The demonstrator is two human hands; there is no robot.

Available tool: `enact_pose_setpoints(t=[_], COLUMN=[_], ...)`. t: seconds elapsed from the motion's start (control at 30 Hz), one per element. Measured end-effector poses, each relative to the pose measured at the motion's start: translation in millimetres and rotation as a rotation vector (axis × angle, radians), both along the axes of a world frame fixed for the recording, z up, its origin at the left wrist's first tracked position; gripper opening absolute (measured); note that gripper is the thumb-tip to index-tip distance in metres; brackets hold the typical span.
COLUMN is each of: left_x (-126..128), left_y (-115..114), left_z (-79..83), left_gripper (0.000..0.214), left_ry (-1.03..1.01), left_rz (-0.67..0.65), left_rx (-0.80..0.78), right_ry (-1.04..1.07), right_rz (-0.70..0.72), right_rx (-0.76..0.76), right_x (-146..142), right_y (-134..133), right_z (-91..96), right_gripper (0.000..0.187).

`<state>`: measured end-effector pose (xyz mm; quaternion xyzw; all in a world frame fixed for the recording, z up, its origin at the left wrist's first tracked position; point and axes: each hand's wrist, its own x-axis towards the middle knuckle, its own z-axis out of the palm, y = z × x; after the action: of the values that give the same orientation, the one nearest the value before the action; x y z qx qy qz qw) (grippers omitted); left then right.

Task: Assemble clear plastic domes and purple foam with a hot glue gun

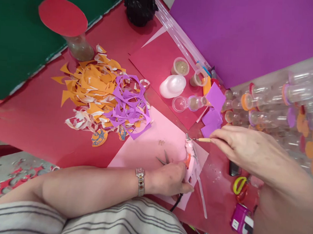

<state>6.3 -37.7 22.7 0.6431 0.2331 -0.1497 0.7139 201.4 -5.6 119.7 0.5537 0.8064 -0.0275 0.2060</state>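
My left hand [170, 179] is closed around a pink hot glue gun [190, 170], which lies over a pink sheet of paper [144, 148]. A long translucent glue stick [202, 199] trails from the gun, and a black cord [177, 203] comes out below the hand. Metal points of scissors [164, 158] show beside my knuckles; their handles are hidden. My right hand [228, 140] pinches a thin tool with a pale wooden handle [204, 139]. Its fine metal tip is at the gun's nozzle [188, 138]; whether they touch is hard to tell.
Orange paper scraps [95, 79] and purple paper scraps [132, 98] are heaped at left. Sand-filled cups [180, 67] and a white plastic piece [173, 86] sit ahead. Clear bottle shapes [270, 118] crowd the right, with yellow-handled scissors [239, 185] nearer. A red disc [63, 16] tops a bottle.
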Motion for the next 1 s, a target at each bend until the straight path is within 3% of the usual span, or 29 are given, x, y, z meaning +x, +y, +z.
enact_pose_setpoints(t=[0.53,0.8,1.0], left_x=[1.0,-0.7,1.4], left_y=[-5.2,-1.3,-5.1], left_z=[-5.3,0.1,-5.3], left_gripper=[0.043,0.042,0.036], left_ry=[-0.012,-0.011,-0.056], left_rz=[0.008,-0.014,0.038], left_rx=[0.032,0.022,0.031], right_ry=[-0.169,-0.077,0.029], right_rz=[0.005,-0.047,-0.134], right_rx=[-0.151,0.022,0.101], right_x=[-14.8,-13.6,-6.9], right_y=[9.2,-12.2,-35.3], right_z=[-1.9,-4.9,-11.1], right_gripper=[0.03,0.034,0.038])
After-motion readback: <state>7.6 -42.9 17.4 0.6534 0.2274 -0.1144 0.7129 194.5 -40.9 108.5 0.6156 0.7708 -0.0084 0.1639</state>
